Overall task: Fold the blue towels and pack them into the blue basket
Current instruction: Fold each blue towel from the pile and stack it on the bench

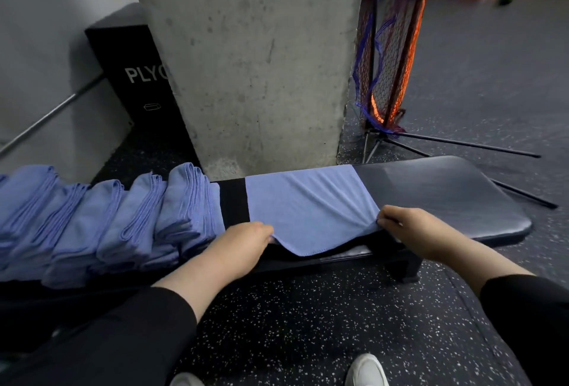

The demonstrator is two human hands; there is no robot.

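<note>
Left hand [246,242] and right hand [406,228] each pinch a near corner of the blue towel [308,204] spread flat on the desk [446,191], grip closed on cloth, likely ready to fold.

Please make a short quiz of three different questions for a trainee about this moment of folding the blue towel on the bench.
1. True or false: both hands pinch the near edge of the spread towel.
2. Multiple choice: where is the row of folded towels? A) on the floor by the net; B) on the bench, left of the spread towel; C) inside a basket.
3. Fill in: directly behind the bench stands a concrete ____.

Key:
1. True: the left hand holds the near left corner, the right hand the near right corner.
2. B
3. pillar
</note>
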